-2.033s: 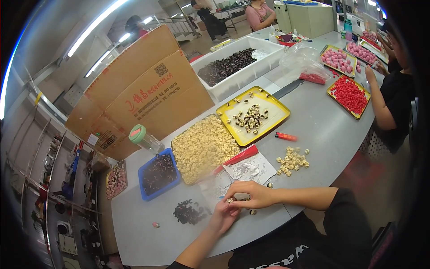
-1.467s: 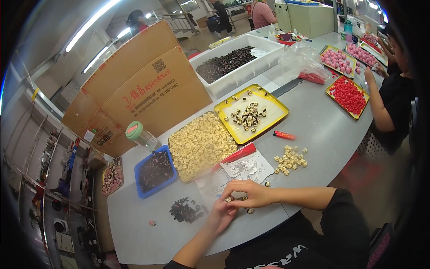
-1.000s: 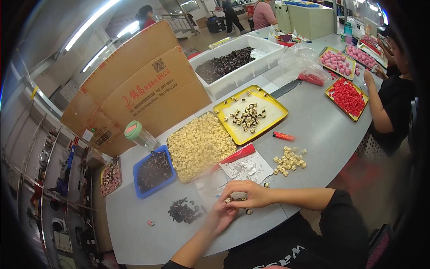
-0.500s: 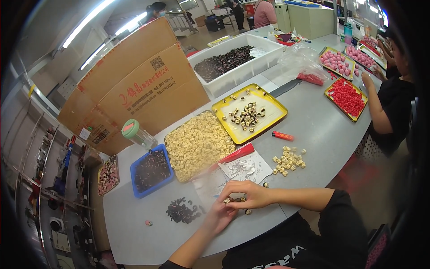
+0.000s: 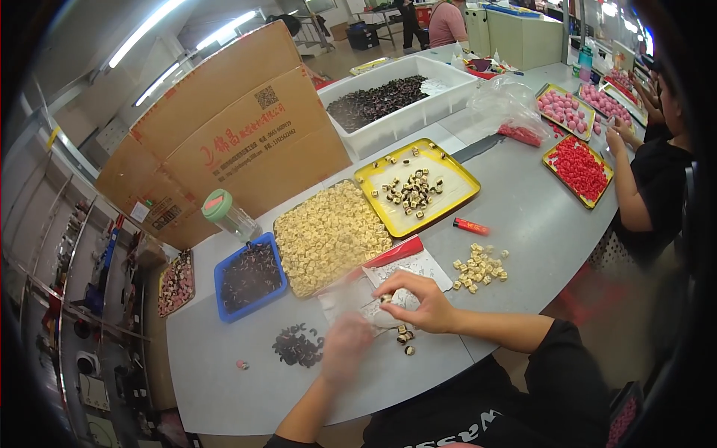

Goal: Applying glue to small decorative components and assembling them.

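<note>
Pinching small cream-and-dark piece (image 5: 386,298) at fingertips, right hand (image 5: 425,302) hung near white paper (image 5: 432,265); left hand (image 5: 346,345) blurred, grip unclear. Piece seemed light, firm, perhaps slippery; opposite sides likely offered best hold.

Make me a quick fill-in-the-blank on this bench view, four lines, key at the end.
1. The ____ hand pinches a small cream-and-black piece.
2. The left hand, motion-blurred, is beside a loose pile of ____ pieces.
3. The tray of dark strips next to the clear jar is ____ in colour.
4. The large bin behind the yellow tray is ____ in colour.

Missing words: right; black; blue; white.
</note>
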A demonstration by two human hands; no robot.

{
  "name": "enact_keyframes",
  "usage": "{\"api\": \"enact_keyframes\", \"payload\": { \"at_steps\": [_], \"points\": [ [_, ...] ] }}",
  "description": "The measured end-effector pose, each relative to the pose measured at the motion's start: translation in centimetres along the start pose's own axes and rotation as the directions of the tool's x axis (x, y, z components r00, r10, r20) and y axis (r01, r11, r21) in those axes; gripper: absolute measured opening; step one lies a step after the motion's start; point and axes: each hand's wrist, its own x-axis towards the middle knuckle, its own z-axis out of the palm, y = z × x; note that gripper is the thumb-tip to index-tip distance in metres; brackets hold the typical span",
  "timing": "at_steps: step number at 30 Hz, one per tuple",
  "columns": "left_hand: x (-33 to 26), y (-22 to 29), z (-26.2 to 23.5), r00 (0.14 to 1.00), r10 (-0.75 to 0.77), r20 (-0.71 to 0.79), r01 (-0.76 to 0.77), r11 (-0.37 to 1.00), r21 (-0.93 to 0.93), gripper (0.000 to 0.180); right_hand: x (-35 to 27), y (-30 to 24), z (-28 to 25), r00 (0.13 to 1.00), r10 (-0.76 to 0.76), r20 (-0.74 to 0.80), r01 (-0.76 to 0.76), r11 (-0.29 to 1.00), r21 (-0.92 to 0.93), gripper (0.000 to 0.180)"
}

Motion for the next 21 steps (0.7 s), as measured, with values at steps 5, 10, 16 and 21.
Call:
{"api": "enact_keyframes", "payload": {
  "at_steps": [5, 10, 16, 21],
  "points": [
    [-1.8, 6.7, 3.7, 0.843, 0.476, 0.252, -0.533, 0.805, 0.260, 0.033, 0.7, 0.7, 0.1, 0.995, 0.041, -0.095, -0.045, 0.998, -0.047, 0.023],
    [-3.3, 11.9, 11.1, 0.407, 0.836, 0.368, -0.859, 0.487, -0.155, 0.034, 1.0, 0.1, 0.9, 0.998, 0.043, -0.053, -0.046, 0.997, -0.062, 0.023],
    [-3.7, 12.0, 14.4, 0.395, 0.814, 0.426, -0.821, 0.521, -0.233, 0.027, 0.8, 1.4, 0.5, 0.988, 0.036, -0.147, -0.053, 0.992, -0.114, 0.022],
    [-4.4, 11.2, 16.0, 0.383, 0.861, 0.334, -0.866, 0.461, -0.194, 0.031, 0.7, 1.1, 0.4, 0.990, 0.015, -0.141, -0.034, 0.991, -0.126, 0.021]
  ]
}}
